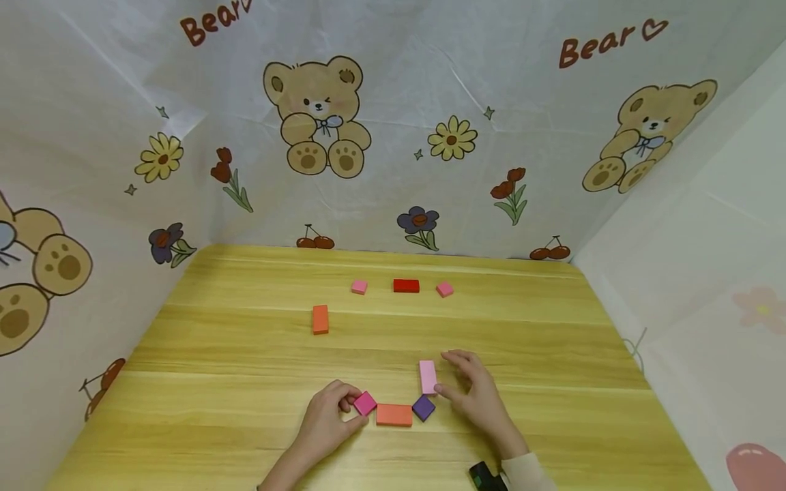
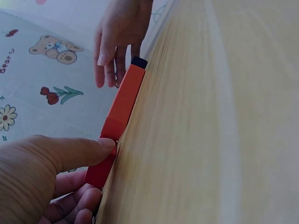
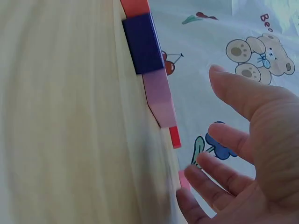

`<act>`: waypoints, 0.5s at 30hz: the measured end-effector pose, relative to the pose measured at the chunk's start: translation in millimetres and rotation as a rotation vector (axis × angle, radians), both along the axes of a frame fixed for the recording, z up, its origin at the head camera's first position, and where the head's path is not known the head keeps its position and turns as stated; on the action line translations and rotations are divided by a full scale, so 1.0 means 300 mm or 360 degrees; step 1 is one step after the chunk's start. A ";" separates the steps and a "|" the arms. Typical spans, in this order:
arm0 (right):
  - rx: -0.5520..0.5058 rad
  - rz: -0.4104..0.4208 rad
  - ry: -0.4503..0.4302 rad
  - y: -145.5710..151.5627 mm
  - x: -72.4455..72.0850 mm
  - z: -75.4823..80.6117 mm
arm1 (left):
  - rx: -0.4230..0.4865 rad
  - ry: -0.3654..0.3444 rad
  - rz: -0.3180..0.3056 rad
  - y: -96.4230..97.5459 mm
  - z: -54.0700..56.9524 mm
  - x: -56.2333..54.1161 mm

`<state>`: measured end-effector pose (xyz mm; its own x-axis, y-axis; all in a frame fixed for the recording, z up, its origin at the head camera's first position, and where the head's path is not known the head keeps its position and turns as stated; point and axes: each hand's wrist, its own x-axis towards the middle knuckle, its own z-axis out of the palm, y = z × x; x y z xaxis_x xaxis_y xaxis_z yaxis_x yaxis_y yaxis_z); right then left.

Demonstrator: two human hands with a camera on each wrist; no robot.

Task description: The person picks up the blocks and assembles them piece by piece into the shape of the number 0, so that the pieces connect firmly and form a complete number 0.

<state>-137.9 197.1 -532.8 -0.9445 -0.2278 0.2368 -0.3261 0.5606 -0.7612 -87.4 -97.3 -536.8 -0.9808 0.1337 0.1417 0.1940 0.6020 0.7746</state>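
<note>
My left hand (image 1: 331, 416) pinches a small magenta cube block (image 1: 365, 403) between thumb and fingers on the wooden table. An orange rectangular block (image 1: 394, 414) lies with its left end at the cube. At the orange block's other end sits a purple cube block (image 1: 424, 408), turned cornerwise. From the purple cube a light pink rectangular block (image 1: 428, 377) runs away from me. Beside that pink block is my right hand (image 1: 482, 402), fingers spread and holding nothing; in the right wrist view, a gap separates its fingers from the pink block (image 3: 160, 98).
Farther back lie a second orange block (image 1: 321, 319), a red block (image 1: 406, 286) and two small pink blocks, one left (image 1: 359, 287) and one right (image 1: 445, 290) of the red one. A bear-printed cloth (image 1: 393, 191) rises behind the table (image 1: 552, 327).
</note>
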 end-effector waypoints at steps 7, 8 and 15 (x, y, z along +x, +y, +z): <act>0.0198 0.0083 0.0120 -0.012 0.052 -0.006 | 0.0005 -0.0017 -0.0006 0.000 -0.001 -0.002; 0.0228 0.0092 0.0119 -0.013 0.057 -0.006 | 0.0004 -0.0017 -0.0006 0.000 -0.002 -0.002; 0.0343 0.0111 0.0153 -0.026 0.077 -0.009 | 0.0000 -0.0012 0.0005 0.001 0.000 -0.001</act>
<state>-114.9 189.2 -535.5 -0.9001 -0.3468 0.2638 -0.4350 0.6800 -0.5902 -87.7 -97.0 -536.7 -0.9822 0.1308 0.1345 0.1865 0.6027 0.7759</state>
